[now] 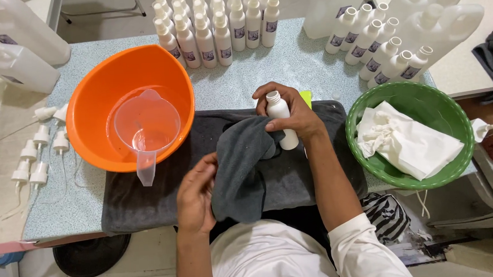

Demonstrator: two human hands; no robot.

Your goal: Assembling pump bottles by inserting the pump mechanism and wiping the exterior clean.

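The person wore a white shirt with long sleeves pushed up near the elbows; both forearms and hands were bare, without rings.

A speckled table (288, 73) carries a dark towel (148, 207) at its near edge. Directly on the table stand an orange bowl (111, 78), a green bowl (438, 104), rows of white bottles (217, 29) and some sprayer caps (36, 157).

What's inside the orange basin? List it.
Inside the orange basin stands a clear plastic measuring jug, its handle hanging over the front rim. Some clear liquid seems to be pooled there; the basin floor beneath the jug is hidden.
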